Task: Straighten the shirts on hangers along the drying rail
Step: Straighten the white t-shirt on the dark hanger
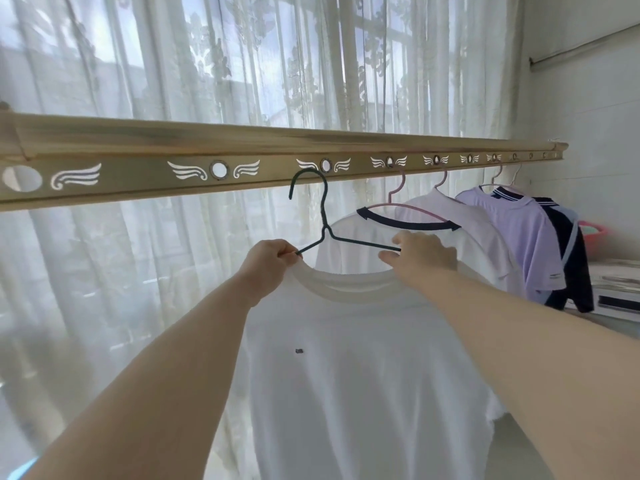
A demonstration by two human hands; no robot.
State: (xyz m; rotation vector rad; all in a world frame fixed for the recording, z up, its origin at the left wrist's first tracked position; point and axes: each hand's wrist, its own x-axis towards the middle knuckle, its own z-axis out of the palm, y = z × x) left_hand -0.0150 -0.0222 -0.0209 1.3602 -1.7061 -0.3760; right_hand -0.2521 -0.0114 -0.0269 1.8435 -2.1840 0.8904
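A white T-shirt [356,358] hangs on a dark green wire hanger [323,216], whose hook sits at a hole in the gold drying rail [145,147]. My left hand [268,268] pinches the hanger's left arm and the shirt's collar. At the collar's right side, my right hand [420,259] grips the hanger's right arm and the fabric. Behind it hang a white shirt with a navy collar [408,221] on a pink hanger, another white shirt [460,216], a lilac shirt [519,226] and a navy polo [568,258].
Sheer lace curtains [207,64] cover the window behind the rail. A pink basin [594,233] and a white ledge [616,289] lie at the far right, by the white wall. The rail's punched holes to the left of the green hanger carry nothing.
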